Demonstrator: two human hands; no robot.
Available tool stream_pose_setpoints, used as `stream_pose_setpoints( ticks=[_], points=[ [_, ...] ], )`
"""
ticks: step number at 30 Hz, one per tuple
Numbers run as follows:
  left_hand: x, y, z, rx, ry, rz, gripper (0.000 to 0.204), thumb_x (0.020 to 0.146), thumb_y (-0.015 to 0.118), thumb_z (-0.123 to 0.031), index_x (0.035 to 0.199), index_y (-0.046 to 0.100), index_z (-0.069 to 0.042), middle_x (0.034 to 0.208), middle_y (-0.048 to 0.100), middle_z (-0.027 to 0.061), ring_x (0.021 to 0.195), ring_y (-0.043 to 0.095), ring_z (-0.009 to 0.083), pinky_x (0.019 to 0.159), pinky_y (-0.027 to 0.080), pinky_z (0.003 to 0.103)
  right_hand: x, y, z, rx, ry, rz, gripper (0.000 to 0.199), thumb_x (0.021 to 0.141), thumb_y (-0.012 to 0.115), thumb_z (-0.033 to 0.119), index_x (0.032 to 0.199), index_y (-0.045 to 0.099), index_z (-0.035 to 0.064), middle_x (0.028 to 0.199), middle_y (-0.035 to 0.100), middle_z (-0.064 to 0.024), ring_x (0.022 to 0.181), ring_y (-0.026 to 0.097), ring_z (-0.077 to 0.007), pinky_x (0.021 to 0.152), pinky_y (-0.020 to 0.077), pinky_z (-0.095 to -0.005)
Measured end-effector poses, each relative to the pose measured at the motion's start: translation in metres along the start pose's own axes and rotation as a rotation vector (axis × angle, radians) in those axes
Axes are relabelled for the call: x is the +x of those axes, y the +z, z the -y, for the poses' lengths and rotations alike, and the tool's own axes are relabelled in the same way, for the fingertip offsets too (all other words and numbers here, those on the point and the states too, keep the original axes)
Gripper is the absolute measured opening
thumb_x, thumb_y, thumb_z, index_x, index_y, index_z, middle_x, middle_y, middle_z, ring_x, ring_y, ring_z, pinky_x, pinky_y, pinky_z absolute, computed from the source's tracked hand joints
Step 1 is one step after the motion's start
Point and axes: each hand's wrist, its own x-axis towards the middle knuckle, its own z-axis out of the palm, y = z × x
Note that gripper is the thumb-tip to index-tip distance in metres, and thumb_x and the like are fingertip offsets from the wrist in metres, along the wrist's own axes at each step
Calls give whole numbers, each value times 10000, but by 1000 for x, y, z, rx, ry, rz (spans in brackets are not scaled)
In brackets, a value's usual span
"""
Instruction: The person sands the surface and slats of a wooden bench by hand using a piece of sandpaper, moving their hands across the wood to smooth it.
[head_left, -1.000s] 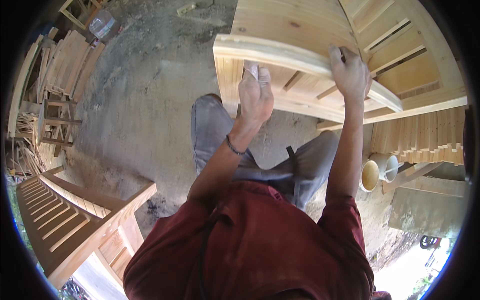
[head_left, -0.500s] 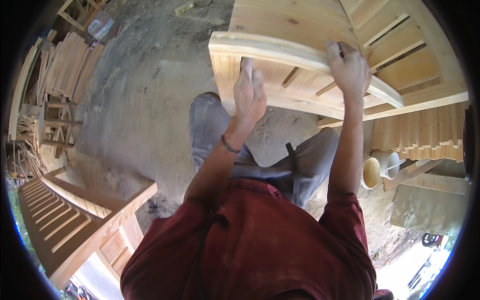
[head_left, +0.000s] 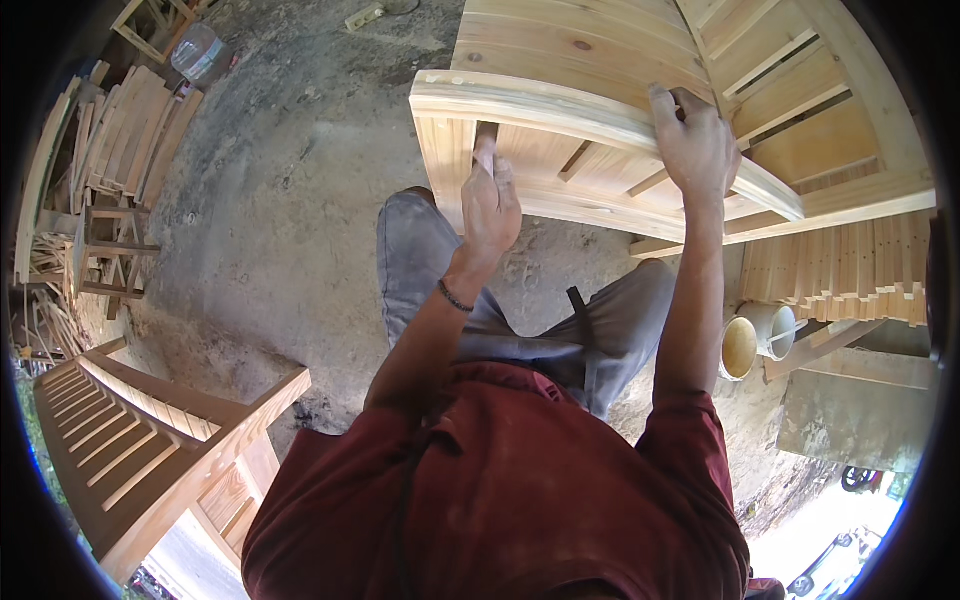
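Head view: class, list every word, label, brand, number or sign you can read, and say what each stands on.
No text can be read anywhere.
Clear plastic bottle: any label marking is too small and blurred to read.
Pale wooden rail: no lettering visible.
Bucket: no legible marking.

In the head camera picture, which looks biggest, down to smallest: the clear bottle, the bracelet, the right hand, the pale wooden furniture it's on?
Largest to smallest, as they look there:
1. pale wooden furniture
2. right hand
3. clear bottle
4. bracelet
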Motion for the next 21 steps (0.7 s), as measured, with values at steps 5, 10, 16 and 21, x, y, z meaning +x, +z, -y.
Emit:
stream_pose_setpoints(
  ticks=[5,10,16,21],
  points=[
    [5,5,-3,44,-15,-20,397,1091,354,-178,1361,454,96,862,542,98,760,504,180,701,451,357,3,-6,-1,14,12,29,518,914,511,575,1013,789,150,858,749,-164,905,709,-383,826,538,-439],
    [30,-16,-50,-20,-399,262,398,1071,365,-136,1377,450,102,964,593,199,880,579,277,830,486,376,4,-2,-6,23,33,27,498,908,530,551,1003,788,137,852,743,-179,884,709,-393,814,539,-449],
    [21,-9,-33,2,-261,152,399,1080,367,-143,1393,437,95,1102,612,236,999,603,301,914,472,392,2,4,-7,29,-64,-115,467,902,538,527,971,788,138,780,727,-176,812,712,-391,757,545,-451],
    [-1,-3,-11,86,-7,-75,397,1093,376,-176,1379,453,88,1186,654,264,1071,657,290,919,494,421,7,3,-4,38,-47,-86,467,908,526,538,982,790,160,789,732,-162,803,718,-372,761,546,-455]
  ],
)
